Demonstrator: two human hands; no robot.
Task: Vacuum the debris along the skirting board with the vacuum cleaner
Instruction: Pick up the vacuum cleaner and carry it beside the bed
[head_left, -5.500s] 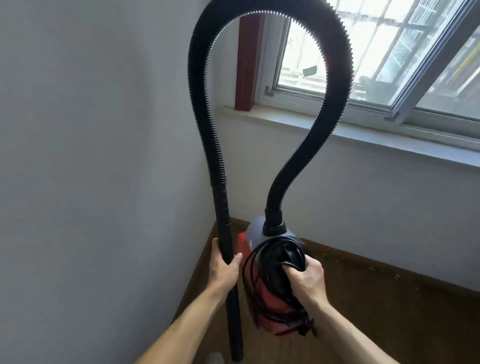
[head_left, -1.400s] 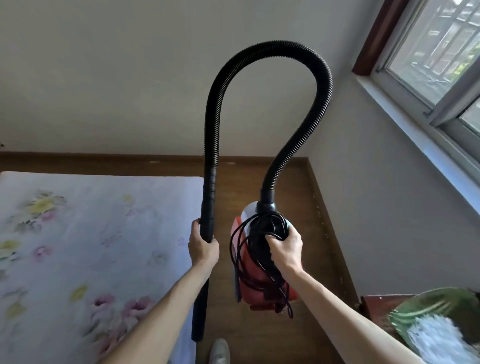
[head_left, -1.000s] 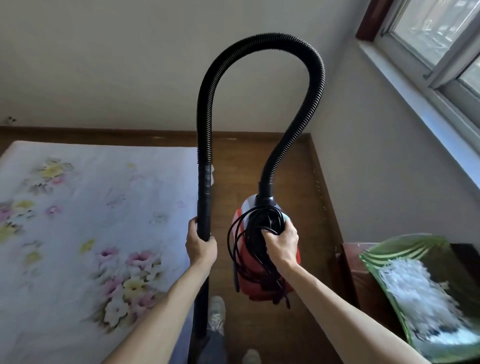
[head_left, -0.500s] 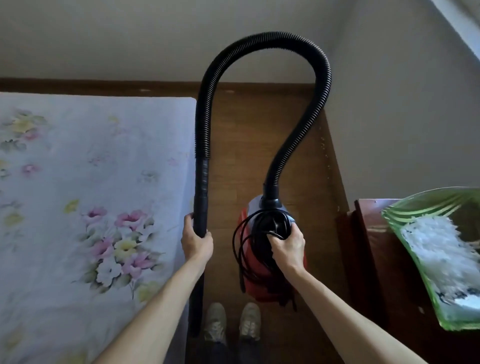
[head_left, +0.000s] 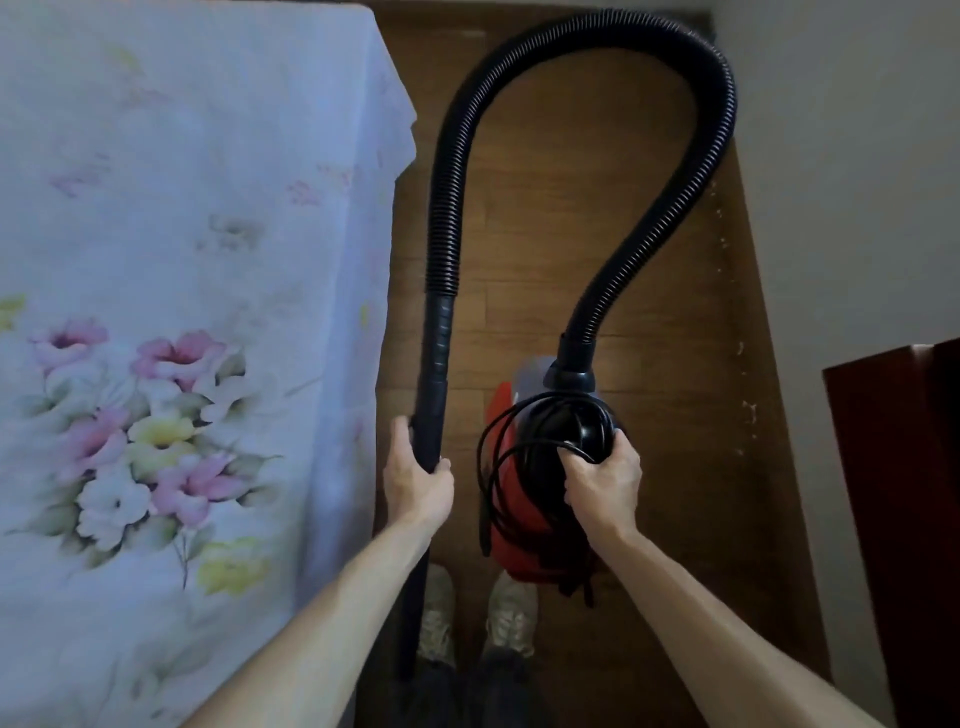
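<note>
Bed: the bed (head_left: 182, 312) with the flowery sheet is filling the left side, leaving only a thin strip of floor to walk on.
Floor: the wooden floor (head_left: 545, 234) is running between the bed and the right wall, and the person's shoes (head_left: 511, 613) are standing on it.
Skirting board: the brown skirting board (head_left: 763, 395) is running along the bottom of the right wall.
Hose: the black bumpy hose (head_left: 447, 182) is arching up and over, likely because both its ends are being held close together.
Vacuum cleaner: the red vacuum cleaner (head_left: 506, 499) is hanging above the floor, so it looks carried, not working yet.
Tube: the stiff black tube (head_left: 434, 395) is pointing down beside the bed; its bottom end is too dark to see.
Cord: the black cord (head_left: 545, 431) is sitting in loops on the cleaner, so I think it is not plugged in.
Right hand: the right hand (head_left: 602, 478) is curling round the cleaner's top and the cord loops together, keeping them from dropping.
Left hand: the left hand (head_left: 415, 483) is gripping the tube, keeping it steady.
Debris: the little pale bits of debris (head_left: 748, 405) are lying right by the skirting board, near the cleaner's right side.
</note>
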